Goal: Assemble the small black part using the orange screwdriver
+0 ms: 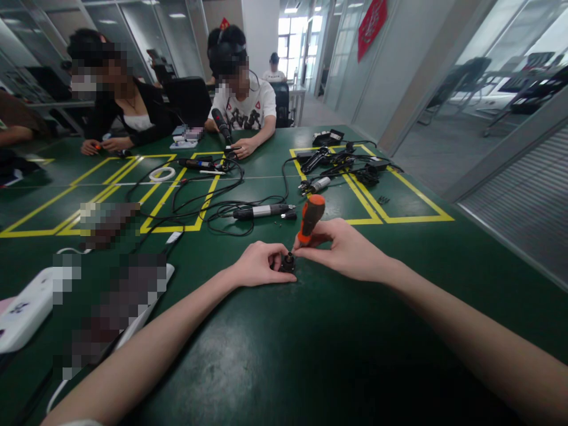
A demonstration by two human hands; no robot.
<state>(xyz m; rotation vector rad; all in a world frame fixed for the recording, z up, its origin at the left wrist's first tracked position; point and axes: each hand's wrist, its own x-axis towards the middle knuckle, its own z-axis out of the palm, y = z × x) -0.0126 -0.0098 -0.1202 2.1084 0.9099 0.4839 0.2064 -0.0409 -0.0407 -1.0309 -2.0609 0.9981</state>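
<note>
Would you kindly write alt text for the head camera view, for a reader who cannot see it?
A person's left hand steadies a small black part on a green table while the right hand holds an orange-handled screwdriver tip-down on it. Cables and electric screwdrivers lie beyond, and two people sit at the far side.

Glass partition walls line a lit office; a red banner hangs above black chairs.
</note>
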